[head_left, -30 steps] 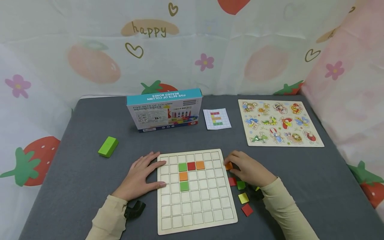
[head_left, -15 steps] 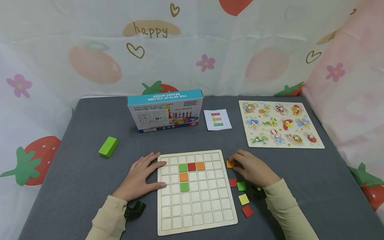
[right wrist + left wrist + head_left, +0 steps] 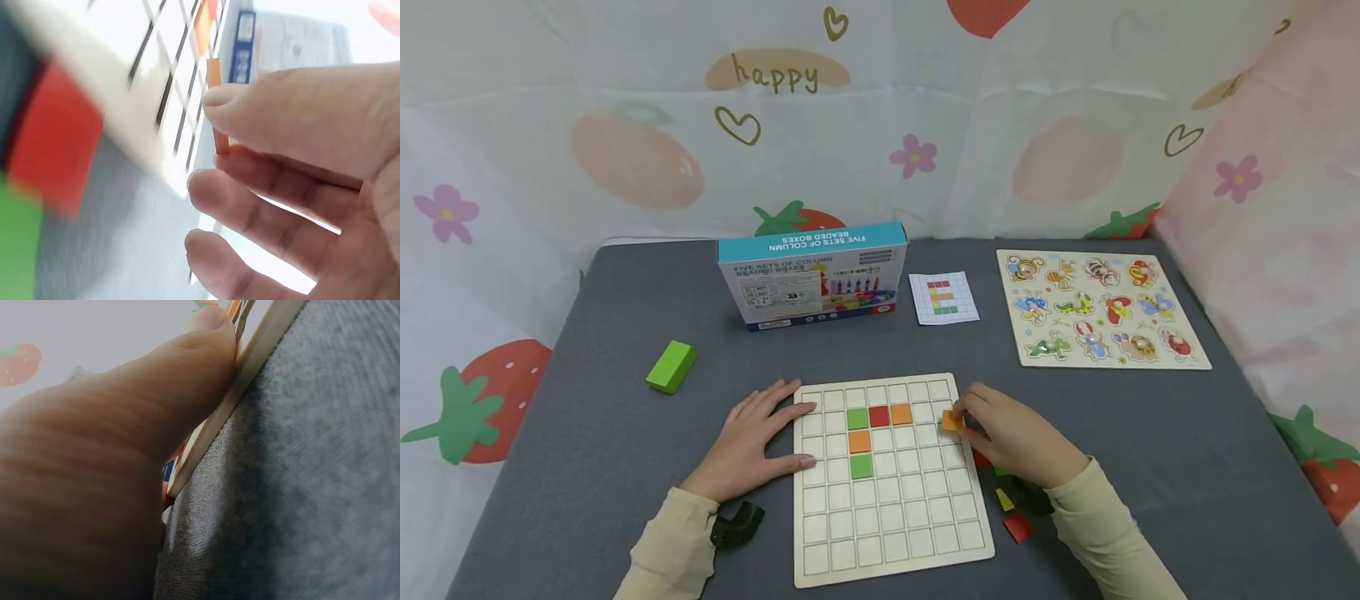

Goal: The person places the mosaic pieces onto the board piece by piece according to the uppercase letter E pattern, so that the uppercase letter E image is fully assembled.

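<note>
My right hand (image 3: 1018, 435) has an orange tile (image 3: 951, 421) pinched between thumb and finger, over the grid board (image 3: 891, 486) at its right edge, near the far right corner. Can't tell if the tile touches the board. My left hand (image 3: 745, 446) is spread, grasping nothing, thumb and index tip on the board's left edge. Five tiles (image 3: 861, 465) sit on the board: green, red, orange in one row near the far edge, then orange and green under the first green. Loose off the board's right edge: yellow tile (image 3: 1004, 500), red tile (image 3: 1017, 526), another red and a green partly hidden by my hand. Tabletop (image 3: 587, 467): green block (image 3: 672, 367) toward left edge, upright box (image 3: 812, 279) at back edge, printed card (image 3: 943, 298) right of it, puzzle board (image 3: 1103, 310) at far right corner.
</note>
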A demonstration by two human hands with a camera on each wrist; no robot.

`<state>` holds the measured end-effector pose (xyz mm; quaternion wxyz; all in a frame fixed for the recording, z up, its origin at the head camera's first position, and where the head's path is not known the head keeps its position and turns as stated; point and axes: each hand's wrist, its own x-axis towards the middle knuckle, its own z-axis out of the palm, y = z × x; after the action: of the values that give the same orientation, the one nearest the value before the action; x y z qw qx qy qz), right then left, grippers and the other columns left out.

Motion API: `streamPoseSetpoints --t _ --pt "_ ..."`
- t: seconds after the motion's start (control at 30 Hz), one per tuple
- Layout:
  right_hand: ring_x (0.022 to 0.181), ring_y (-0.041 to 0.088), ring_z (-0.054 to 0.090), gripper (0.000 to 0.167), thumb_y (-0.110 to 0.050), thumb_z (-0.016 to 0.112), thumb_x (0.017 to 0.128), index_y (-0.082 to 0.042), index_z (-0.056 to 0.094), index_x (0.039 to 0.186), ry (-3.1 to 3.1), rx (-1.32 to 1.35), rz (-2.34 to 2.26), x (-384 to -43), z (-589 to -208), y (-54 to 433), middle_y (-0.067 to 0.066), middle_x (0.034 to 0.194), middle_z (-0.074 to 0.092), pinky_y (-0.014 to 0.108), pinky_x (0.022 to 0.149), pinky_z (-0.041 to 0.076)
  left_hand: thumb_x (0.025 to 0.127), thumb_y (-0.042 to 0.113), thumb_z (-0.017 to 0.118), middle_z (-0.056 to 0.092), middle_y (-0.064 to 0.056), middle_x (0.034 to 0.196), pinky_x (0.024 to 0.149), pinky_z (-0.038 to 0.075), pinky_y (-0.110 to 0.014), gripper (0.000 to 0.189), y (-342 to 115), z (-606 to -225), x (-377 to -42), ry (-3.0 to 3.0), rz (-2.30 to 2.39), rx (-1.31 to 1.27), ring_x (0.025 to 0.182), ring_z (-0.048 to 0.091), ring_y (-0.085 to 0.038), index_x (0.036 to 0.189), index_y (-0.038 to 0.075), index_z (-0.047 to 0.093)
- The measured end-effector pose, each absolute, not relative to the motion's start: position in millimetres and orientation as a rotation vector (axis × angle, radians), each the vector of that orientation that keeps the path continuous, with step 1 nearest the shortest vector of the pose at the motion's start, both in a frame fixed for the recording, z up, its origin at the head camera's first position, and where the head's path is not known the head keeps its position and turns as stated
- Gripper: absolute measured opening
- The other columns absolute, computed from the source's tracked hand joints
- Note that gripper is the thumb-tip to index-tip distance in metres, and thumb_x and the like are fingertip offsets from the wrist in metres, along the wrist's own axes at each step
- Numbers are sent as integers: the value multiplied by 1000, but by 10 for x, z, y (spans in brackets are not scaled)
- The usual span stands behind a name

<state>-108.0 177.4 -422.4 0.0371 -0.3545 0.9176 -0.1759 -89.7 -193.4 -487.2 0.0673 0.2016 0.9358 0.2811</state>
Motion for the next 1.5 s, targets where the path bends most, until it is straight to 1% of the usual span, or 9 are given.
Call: streamPoseSetpoints --t 0.13,0.27,0.43,0.7,0.83,1.27,1.5 --pt "89 8 59 21 -8 73 84 -11 63 102 2772 -1236 -554 -1009 -4225 1632 -3 102 59 21 75 55 79 68 61 23 0 159 116 10 -55 77 -1935 -4880 -900 2811 845 604 147 15 -27 144 31 44" --pt "93 6 58 19 -10 73 85 -13 63 102 2693 -1340 -579 -963 -4272 1488 -4 102 59 19 79 53 79 68 61 23 0 158 116 10 -55 77 -1936 -4876 -902 2810 844 605 147 15 -27 144 31 44" --pt "90 6 57 15 -13 70 88 -12 65 102 2639 -1425 -574 -929 -4315 1325 -4 102 60 19 80 53 79 68 62 23 -1 159 116 10 -55 77 -1936 -4863 -903 2807 843 599 147 15 -27 144 31 44" --pt "90 7 59 13 -19 67 91 -15 66 104 2661 -1438 -458 -924 -4357 1171 -4 103 61 22 81 53 79 67 62 23 -1 158 116 10 -55 77 -1928 -4861 -901 2806 849 600 147 15 -27 144 30 44" --pt "90 7 59 16 -19 67 91 -17 65 106 2654 -1459 -429 -927 -4364 1130 -4 104 61 23 80 54 79 68 62 23 -1 158 116 11 -55 77 -1928 -4862 -901 2808 845 600 147 16 -27 144 30 44" --pt "87 7 59 18 -21 69 90 -19 65 108 2668 -1464 -336 -910 -4374 1103 -5 103 60 23 74 54 79 67 62 24 -2 158 116 11 -55 77 -1927 -4858 -903 2815 845 609 147 17 -28 144 29 45" --pt "87 8 59 18 -21 69 89 -18 65 107 2679 -1479 -322 -896 -4375 1096 -4 102 60 23 74 53 79 66 63 24 -3 158 116 11 -56 77 -1931 -4855 -903 2807 854 614 147 16 -28 144 29 45"
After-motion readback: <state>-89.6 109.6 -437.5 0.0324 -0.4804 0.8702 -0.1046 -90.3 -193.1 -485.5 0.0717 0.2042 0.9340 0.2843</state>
